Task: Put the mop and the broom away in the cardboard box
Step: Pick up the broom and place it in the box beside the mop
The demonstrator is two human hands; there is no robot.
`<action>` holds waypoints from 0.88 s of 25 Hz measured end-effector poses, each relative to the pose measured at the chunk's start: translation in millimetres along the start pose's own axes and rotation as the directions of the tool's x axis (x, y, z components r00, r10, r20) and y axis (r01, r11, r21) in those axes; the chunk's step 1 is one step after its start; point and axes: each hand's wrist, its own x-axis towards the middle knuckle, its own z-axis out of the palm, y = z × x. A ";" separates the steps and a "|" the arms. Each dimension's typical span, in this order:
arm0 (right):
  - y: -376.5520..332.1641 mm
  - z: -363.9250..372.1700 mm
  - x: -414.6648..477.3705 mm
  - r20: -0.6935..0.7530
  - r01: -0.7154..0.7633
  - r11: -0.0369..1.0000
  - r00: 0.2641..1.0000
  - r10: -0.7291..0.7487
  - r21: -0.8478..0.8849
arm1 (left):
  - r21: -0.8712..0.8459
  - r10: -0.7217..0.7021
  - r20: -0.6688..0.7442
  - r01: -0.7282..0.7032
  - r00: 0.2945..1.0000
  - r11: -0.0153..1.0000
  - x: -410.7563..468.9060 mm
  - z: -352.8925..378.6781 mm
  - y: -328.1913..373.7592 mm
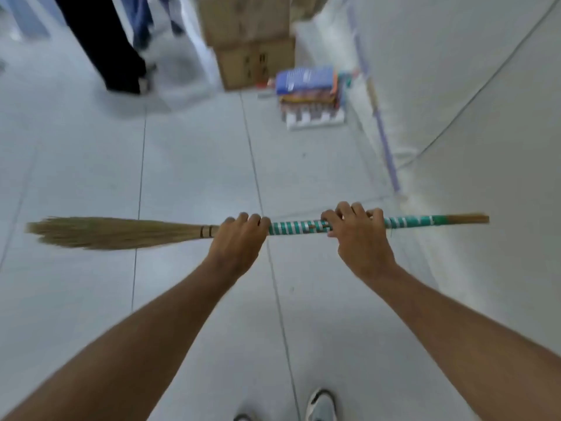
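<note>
I hold a grass broom (299, 227) level across my body, its straw head pointing left and its green-and-white wrapped handle pointing right. My left hand (236, 241) grips it where the bristles meet the handle. My right hand (359, 238) grips the wrapped handle further right. Stacked cardboard boxes (256, 65) stand ahead against the wall at the top of the view. A long thin pole (383, 138), purple with a pale upper part, leans along the wall on the right; whether it is the mop I cannot tell.
A pile of colourful packets (311, 97) lies on the floor in front of the boxes. A person in dark trousers (112, 53) stands at the upper left. A thin cable (473, 98) runs down the white wall on the right. My shoes (320, 405) show at the bottom.
</note>
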 end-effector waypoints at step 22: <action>105.5 -610.5 -531.8 -0.591 -0.942 0.300 0.330 0.736 -0.152 | 0.293 0.806 -0.561 -0.867 0.186 0.404 -195.4 -589.0 425.6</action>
